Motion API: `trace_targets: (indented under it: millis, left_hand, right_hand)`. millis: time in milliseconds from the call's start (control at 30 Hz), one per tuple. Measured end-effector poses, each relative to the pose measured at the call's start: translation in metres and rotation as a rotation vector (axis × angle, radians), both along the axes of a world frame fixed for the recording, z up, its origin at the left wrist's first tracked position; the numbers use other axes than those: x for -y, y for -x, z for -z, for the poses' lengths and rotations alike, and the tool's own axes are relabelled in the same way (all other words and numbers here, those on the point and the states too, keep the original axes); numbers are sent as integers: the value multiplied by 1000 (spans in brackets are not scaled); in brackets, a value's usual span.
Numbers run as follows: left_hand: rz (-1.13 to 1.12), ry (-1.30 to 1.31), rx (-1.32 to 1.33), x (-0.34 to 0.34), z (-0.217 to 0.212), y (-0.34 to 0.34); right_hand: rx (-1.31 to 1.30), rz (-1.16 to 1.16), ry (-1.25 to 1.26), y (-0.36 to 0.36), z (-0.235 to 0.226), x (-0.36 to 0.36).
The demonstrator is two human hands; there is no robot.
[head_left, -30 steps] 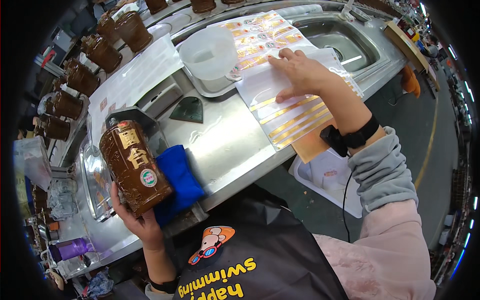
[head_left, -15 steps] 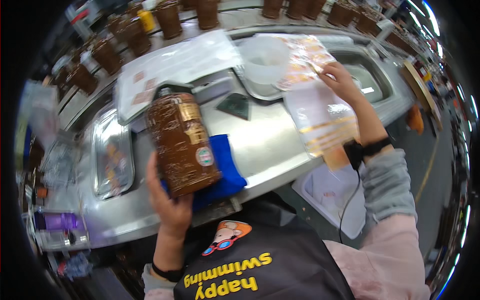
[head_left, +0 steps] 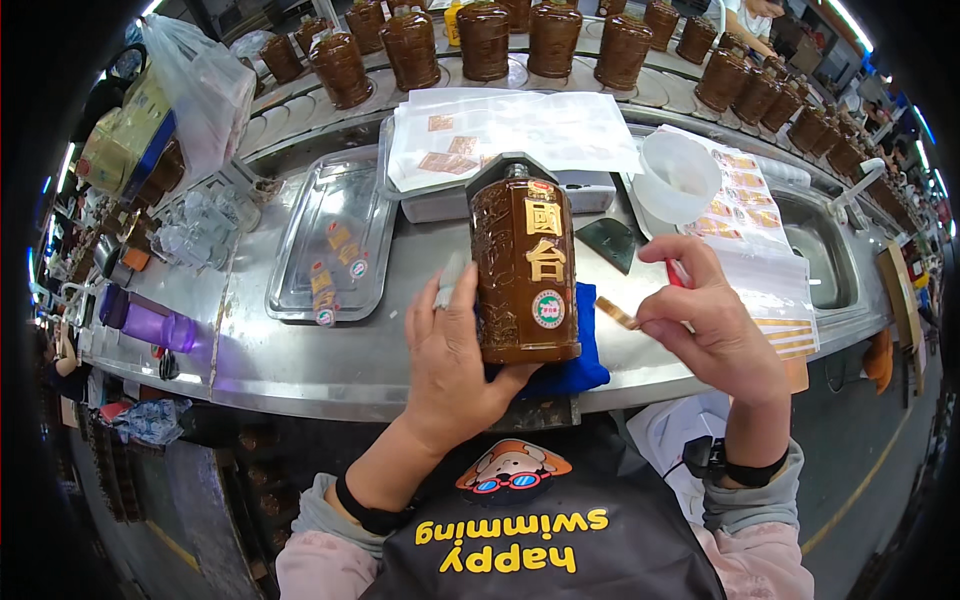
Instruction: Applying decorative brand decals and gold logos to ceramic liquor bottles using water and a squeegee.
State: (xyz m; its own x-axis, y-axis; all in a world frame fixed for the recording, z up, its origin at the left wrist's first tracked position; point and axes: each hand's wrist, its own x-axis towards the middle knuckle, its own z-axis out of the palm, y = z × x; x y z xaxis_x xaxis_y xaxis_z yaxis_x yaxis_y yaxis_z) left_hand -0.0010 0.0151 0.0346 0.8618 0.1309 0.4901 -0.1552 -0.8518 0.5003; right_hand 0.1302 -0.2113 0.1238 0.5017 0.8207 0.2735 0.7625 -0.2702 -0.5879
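A brown embossed bottle (head_left: 500,290) with gold characters and a round green-white mark stands slightly tilted on a blue cloth (head_left: 592,362). My left hand (head_left: 455,375) grips its lower left side, thumb along the bottom edge; something whitish shows by the fingers. Right of the bottle, my right hand (head_left: 705,325) pinches a small gold strip (head_left: 615,312) between thumb and fingertip, apart from the bottle. A slim red thing (head_left: 677,273) is tucked in that same hand; its kind is hidden. Behind the bottle's neck shows a dark angular block (head_left: 512,160).
A metal tray (head_left: 285,290) with wet decals lies left. White sheets (head_left: 540,120) with brown pieces lie behind the bottle. A dark green scraper (head_left: 608,245), translucent tub (head_left: 680,178), decal sheets (head_left: 765,270) and sink (head_left: 826,290) are right. Brown bottles (head_left: 412,50) line the conveyor behind.
My right hand has come from the decal sheet on the right toward the bottle, with the gold strip now plainly in its fingertips. The bottle stands straighter; the whole view has shifted.
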Motion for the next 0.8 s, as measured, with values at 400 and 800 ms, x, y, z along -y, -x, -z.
trace_targets:
  millis: [400, 800]
  left_hand:
    - [322, 251, 5, -15, -38, -3]
    - [117, 528, -6, -16, -11, 16]
  right_hand:
    - [271, -119, -80, 31, -13, -47]
    - [-128, -34, -143, 30, 41, -38]
